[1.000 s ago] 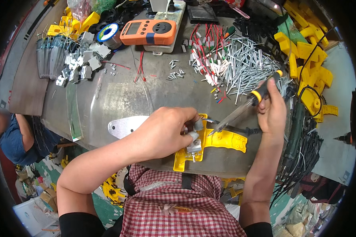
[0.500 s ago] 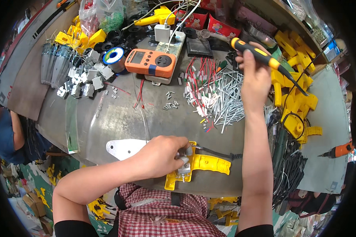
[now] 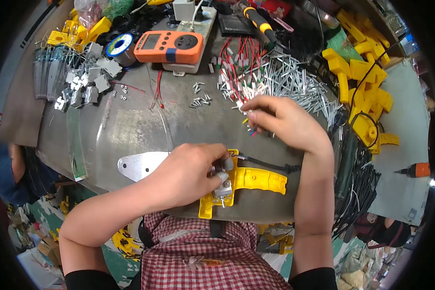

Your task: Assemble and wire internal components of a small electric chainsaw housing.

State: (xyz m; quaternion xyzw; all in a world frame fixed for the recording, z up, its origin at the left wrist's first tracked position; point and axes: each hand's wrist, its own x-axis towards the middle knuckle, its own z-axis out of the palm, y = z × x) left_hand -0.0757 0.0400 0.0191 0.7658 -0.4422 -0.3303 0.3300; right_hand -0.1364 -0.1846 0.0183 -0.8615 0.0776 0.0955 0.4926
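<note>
My left hand (image 3: 186, 169) is closed over a yellow plastic handle shell (image 3: 261, 180), which lies open side up near the table's front edge. Greyish covers wrap its fingertips. Just below them a small metal block with a screw (image 3: 223, 190) shows in the shell; the rest is hidden by the fingers. A dark cable (image 3: 268, 163) runs from the shell to the right. Above the table my right hand (image 3: 285, 121) has its thumb and forefinger apart, beside red wires with white connectors (image 3: 239, 87). The yellow-and-black screwdriver (image 3: 258, 21) lies at the back.
A pointed silvery plate (image 3: 137, 165) rests left of my left hand. Behind are an orange meter (image 3: 168, 47), a solder spool (image 3: 120, 46) and grey blocks (image 3: 101, 82). Long screws (image 3: 299, 79) heap up at right, with yellow shells (image 3: 360, 72) beyond and small screws (image 3: 200, 100) mid-table.
My right hand has let go of the screwdriver at the back and come nearer, down to the wires. My left hand stays on the yellow shell. The view has shifted a little.
</note>
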